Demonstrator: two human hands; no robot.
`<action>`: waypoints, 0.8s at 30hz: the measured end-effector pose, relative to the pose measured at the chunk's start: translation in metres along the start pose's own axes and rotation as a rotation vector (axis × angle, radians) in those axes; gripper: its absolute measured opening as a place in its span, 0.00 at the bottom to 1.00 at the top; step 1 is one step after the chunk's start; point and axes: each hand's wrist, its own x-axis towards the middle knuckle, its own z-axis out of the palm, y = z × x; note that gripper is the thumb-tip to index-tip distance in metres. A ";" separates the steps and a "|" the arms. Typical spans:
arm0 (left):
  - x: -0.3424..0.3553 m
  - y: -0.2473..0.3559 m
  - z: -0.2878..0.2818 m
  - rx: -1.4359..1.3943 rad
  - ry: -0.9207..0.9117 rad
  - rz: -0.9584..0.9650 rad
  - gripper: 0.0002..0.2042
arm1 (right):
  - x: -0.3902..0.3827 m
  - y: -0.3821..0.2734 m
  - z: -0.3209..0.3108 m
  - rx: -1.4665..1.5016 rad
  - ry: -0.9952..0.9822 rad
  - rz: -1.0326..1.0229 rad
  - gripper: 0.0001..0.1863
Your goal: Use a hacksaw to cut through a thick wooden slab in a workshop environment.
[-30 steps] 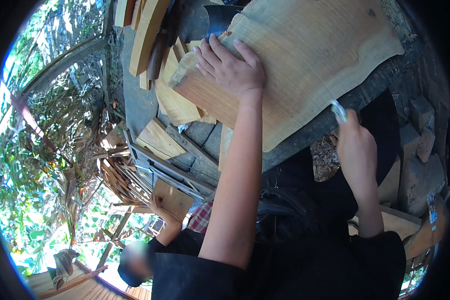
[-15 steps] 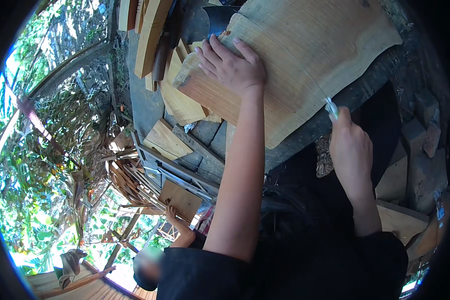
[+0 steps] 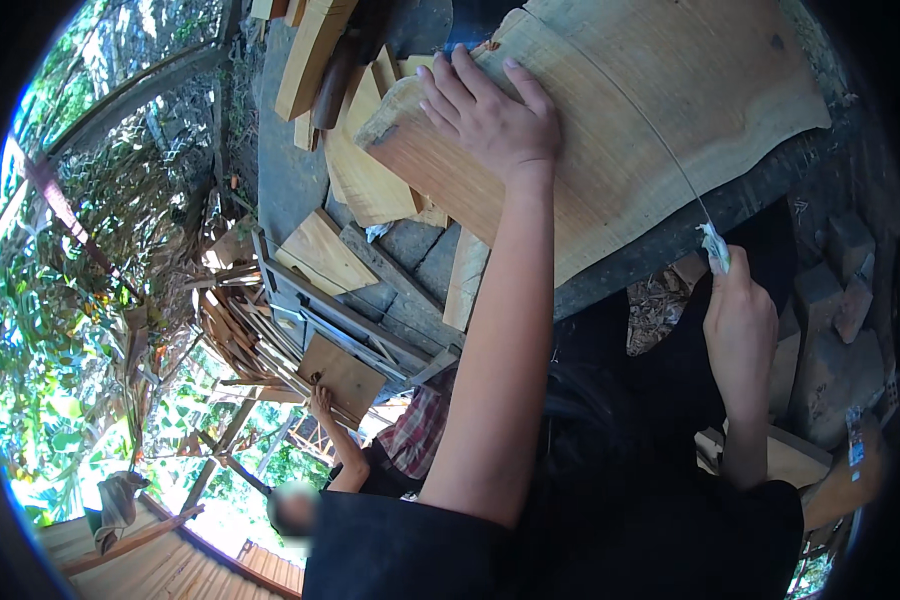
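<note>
Offcuts (image 3: 370,180) flank the slab (image 3: 650,110): left hand (image 3: 490,115) flat, right hand (image 3: 738,325) gripping string (image 3: 715,245).

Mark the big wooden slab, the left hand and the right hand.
wooden slab (image 3: 670,110), head view, bare top face.
left hand (image 3: 490,120), head view, back of the hand, flat on the slab.
right hand (image 3: 740,325), head view, back of the hand.

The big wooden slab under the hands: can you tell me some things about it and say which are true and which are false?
1. The left hand lies flat on the big pale wooden slab. True.
2. The right hand is empty. False: it pinches the end of a thin taut string.
3. The string runs across the slab. True.
4. Both hands rest on the slab. False: the right hand is off its edge.
</note>
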 end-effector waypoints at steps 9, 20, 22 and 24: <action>0.006 -0.011 -0.002 -0.048 0.012 -0.005 0.24 | 0.104 -0.062 0.011 -0.054 0.159 -0.302 0.06; 0.010 -0.020 -0.006 0.011 0.062 0.016 0.24 | 0.050 -0.050 0.016 -0.043 -0.020 -0.115 0.10; 0.007 -0.011 -0.001 -0.036 0.070 0.016 0.24 | 0.088 -0.062 0.023 -0.056 0.095 -0.204 0.10; 0.006 -0.004 0.000 -0.054 0.068 0.016 0.23 | 0.099 -0.061 0.016 -0.042 0.124 -0.227 0.10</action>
